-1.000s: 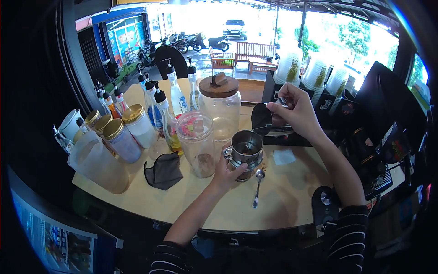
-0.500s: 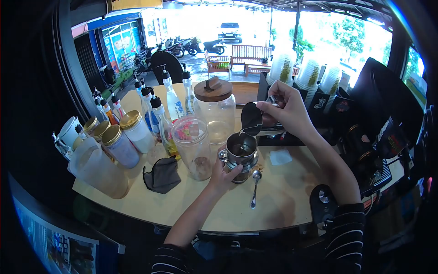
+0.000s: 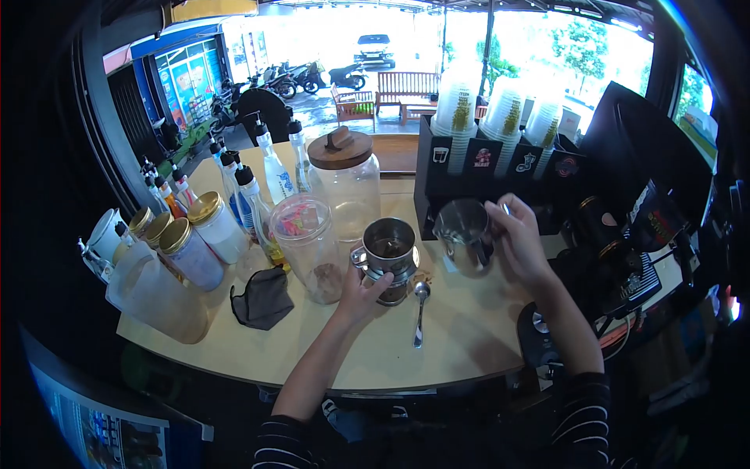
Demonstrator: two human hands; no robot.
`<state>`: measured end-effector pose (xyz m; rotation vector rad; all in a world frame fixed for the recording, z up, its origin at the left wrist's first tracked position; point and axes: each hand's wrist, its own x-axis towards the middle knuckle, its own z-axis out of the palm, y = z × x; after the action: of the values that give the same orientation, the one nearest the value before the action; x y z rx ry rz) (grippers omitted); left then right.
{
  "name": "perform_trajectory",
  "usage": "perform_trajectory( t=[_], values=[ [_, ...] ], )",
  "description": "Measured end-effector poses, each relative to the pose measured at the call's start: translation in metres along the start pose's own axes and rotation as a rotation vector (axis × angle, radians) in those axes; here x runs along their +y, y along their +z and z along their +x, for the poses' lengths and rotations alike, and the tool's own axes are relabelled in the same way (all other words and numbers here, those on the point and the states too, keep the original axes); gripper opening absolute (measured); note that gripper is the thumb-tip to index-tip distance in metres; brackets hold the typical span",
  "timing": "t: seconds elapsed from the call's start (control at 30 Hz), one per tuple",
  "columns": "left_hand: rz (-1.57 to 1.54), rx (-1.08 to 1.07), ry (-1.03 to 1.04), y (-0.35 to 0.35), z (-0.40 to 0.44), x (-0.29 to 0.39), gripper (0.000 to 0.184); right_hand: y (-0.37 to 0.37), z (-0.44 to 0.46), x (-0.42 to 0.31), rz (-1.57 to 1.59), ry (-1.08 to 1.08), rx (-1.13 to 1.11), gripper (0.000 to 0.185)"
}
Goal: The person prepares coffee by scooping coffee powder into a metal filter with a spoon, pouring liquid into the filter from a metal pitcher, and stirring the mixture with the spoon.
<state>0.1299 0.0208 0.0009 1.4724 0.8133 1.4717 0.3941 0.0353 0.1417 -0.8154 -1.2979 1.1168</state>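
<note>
My left hand (image 3: 364,297) is closed around a metal coffee dripper (image 3: 391,242) with a looped handle, at the table's middle. Dark liquid shows inside it, and the dripper rests on a small cup (image 3: 393,294) with dark contents. My right hand (image 3: 519,238) grips the handle of a shiny metal pitcher (image 3: 462,234), smeared by motion, held upright to the dripper's right. A spoon (image 3: 420,313) lies just right of the dripper, near some brown crumbs (image 3: 423,277). Behind the pitcher, a white napkin (image 3: 449,264) is partly hidden.
Left of my hands stand a clear plastic jar (image 3: 308,254), a grey cloth (image 3: 262,299), a large plastic jug (image 3: 156,293), gold-lidded jars (image 3: 191,254) and several pump bottles (image 3: 272,160). A wooden-lidded jar (image 3: 348,187) is behind. A black holder (image 3: 469,176) carries stacked cups (image 3: 455,105).
The pitcher was tipped over the dripper, pouring. Now my right hand has brought it upright, lower and to the right. My left hand keeps its hold on the dripper. The view has shifted slightly.
</note>
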Motion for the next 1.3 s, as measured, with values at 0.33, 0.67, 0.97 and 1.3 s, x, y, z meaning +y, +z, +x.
perform_trajectory(
  t=[0.33,0.67,0.97,1.3],
  values=[
    [-0.036,0.010,0.006,0.000,-0.002,-0.001,0.079,-0.064,-0.052,0.092,0.203,0.173,0.211,0.023],
    [-0.036,0.009,0.026,-0.001,-0.002,-0.002,0.073,-0.078,-0.058,0.121,0.114,0.140,0.345,0.016],
    [-0.065,0.031,0.037,0.002,-0.002,-0.001,0.076,-0.006,-0.077,0.074,-1.036,-0.534,-0.406,0.031],
    [-0.037,0.003,-0.009,-0.001,-0.002,-0.003,0.079,0.028,-0.086,0.100,-1.241,-0.204,-0.888,0.020]
  ],
)
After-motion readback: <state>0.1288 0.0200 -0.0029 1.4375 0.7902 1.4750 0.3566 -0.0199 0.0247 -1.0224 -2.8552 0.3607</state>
